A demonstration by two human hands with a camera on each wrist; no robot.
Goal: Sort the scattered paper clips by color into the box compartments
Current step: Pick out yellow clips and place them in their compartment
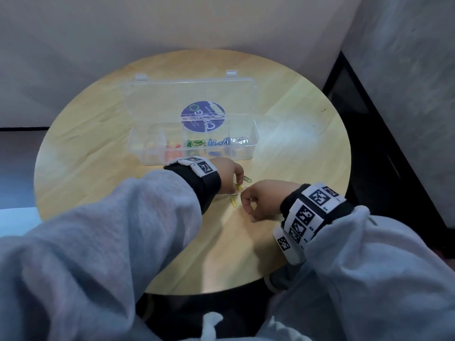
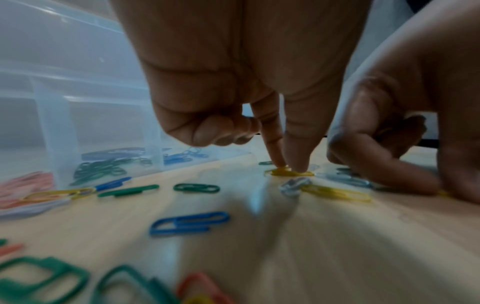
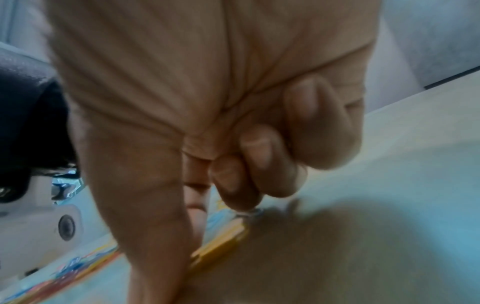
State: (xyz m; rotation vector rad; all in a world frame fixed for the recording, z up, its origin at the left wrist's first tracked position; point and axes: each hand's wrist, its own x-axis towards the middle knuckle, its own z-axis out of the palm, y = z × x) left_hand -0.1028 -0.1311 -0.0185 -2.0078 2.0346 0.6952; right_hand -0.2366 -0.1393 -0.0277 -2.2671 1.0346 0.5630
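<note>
A clear box [image 1: 152,158] with its lid open stands mid-table; its compartments hold red [image 1: 172,147], green [image 1: 195,143], blue [image 1: 219,142] and silver clips [image 1: 240,140]. Just in front of it, my left hand [image 1: 237,184] pinches a yellow paper clip [image 2: 288,172] against the table with thumb and forefinger [image 2: 298,156]. My right hand [image 1: 246,200] is close beside it with its fingers curled. Its thumb and forefinger come down on another yellow clip [image 3: 221,242]. More yellow clips [image 1: 233,201] lie between the hands.
Loose clips lie on the round wooden table [image 1: 98,143]: a blue one [image 2: 189,223], green ones [image 2: 196,187], a silver one [image 2: 294,185] and a yellow one [image 2: 335,193]. Grey walls close off the back and right. The table edge is near my body.
</note>
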